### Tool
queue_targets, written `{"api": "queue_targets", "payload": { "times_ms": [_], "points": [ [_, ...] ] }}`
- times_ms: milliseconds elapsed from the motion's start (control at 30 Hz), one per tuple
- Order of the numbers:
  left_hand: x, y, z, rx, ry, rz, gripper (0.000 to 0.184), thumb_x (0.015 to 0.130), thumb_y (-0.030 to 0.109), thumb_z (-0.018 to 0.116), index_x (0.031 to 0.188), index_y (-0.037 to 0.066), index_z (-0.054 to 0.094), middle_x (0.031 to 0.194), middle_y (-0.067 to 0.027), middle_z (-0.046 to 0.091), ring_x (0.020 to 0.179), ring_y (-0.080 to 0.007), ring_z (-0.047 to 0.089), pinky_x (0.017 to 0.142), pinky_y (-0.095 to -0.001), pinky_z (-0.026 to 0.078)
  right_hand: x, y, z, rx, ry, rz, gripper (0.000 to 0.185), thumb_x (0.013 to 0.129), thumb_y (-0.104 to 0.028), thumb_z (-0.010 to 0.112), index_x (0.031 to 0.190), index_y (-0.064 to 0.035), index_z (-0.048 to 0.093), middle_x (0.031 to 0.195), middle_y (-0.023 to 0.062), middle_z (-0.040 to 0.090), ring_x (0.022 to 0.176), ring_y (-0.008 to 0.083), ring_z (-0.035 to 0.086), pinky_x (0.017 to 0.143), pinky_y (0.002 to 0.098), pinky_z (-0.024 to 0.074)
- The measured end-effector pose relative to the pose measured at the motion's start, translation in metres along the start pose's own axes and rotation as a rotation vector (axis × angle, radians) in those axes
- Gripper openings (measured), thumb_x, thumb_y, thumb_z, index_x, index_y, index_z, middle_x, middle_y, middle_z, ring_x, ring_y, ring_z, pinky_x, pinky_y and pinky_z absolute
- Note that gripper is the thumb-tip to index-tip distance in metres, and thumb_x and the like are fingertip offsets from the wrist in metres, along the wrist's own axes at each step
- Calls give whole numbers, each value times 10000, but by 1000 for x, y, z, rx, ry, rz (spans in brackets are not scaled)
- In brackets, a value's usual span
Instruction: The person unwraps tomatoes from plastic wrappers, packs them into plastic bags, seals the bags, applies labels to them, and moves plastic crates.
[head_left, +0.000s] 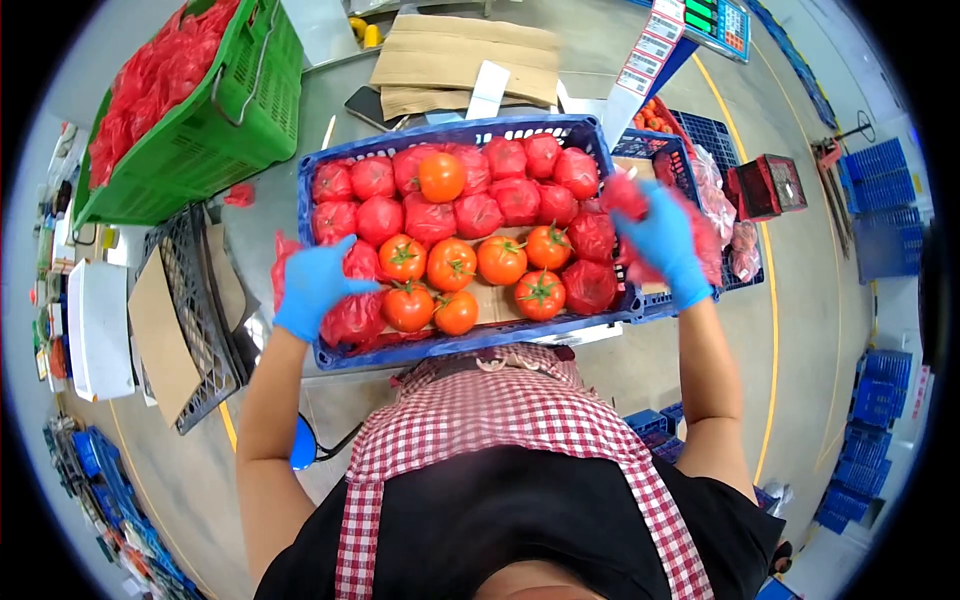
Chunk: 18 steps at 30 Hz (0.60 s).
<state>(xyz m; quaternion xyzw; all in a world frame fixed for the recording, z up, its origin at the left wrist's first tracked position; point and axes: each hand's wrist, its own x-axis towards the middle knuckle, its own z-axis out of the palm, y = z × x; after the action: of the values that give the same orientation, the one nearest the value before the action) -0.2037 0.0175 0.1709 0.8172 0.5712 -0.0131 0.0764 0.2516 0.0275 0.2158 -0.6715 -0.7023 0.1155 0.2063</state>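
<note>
A blue plastic crate holds red-wrapped tomatoes along its back and sides. Several bare tomatoes with green stems sit toward its front middle, and one bare orange-red tomato lies on top of the wrapped ones. My left hand, in a blue glove, is at the crate's left side, closed on red plastic film, its thumb and index finger apart beside wrapped tomatoes. At the right rim, my blue-gloved right hand grips red plastic film; a rounded red bundle shows at its fingertips, blurred.
A green crate full of red plastic film stands at the left. Flat cardboard and a phone lie behind the blue crate. A scale display rises at back right, above more crates with tomatoes. Blue crates are stacked far right.
</note>
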Motion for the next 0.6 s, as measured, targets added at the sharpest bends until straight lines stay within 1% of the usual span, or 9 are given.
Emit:
{"api": "queue_targets", "payload": {
  "times_ms": [67,167,267,333,400,433,500,567,600],
  "points": [
    [0,8,14,120,-5,-28,872,559,531,728,1263,92,461,753,-93,622,624,-240,605,533,-355,466,-17,-10,24,-325,-282,-148,498,655,-313,722,1029,-29,557,950,142,566,880,305,568,755,407,477],
    [-1,16,25,198,-26,-2,806,617,408,738,1289,99,419,713,-84,594,621,-233,596,509,-370,452,-21,-15,58,-512,-145,-228,460,646,-299,713,997,-47,554,946,118,554,899,294,548,749,396,468],
    [1,13,42,168,3,39,770,640,355,730,1290,92,413,718,-70,595,652,-226,600,531,-371,458,-3,-6,78,-615,-306,-287,401,655,-268,694,969,-58,563,947,114,560,887,285,546,752,375,459],
    [0,9,39,6,144,47,530,668,286,706,1156,141,555,721,-56,592,690,-233,599,566,-362,464,6,3,85,-528,-313,-304,189,647,-141,635,818,-66,605,905,112,567,882,271,547,727,383,460],
    [-3,8,38,-162,199,26,389,678,244,690,1055,170,630,724,-51,590,700,-240,596,582,-358,467,9,12,94,-367,-195,-407,159,630,-78,600,788,-73,615,865,105,577,866,273,552,713,386,462],
    [-5,6,44,-244,289,23,230,691,175,650,919,186,678,739,-44,593,718,-243,589,602,-360,474,9,14,95,-382,-206,-426,164,630,-66,589,792,-73,614,846,111,577,850,281,556,708,391,461],
    [-4,9,49,-196,383,-5,237,684,134,629,910,189,678,771,-49,602,736,-247,586,633,-356,480,8,14,98,-406,-230,-476,178,630,-43,566,800,-73,611,808,123,577,816,298,563,699,402,459],
    [4,7,53,-311,459,-153,203,725,97,617,921,130,662,814,-70,622,775,-213,602,694,-314,487,12,42,109,48,-3,-143,92,756,-85,557,829,-34,580,827,201,597,783,368,582,697,432,464],
    [6,2,51,-526,523,-232,195,745,101,617,936,101,652,831,-72,627,792,-196,603,709,-301,485,20,40,91,104,9,65,163,812,-144,587,912,-15,589,803,156,627,741,286,611,680,365,477]
  ]
}}
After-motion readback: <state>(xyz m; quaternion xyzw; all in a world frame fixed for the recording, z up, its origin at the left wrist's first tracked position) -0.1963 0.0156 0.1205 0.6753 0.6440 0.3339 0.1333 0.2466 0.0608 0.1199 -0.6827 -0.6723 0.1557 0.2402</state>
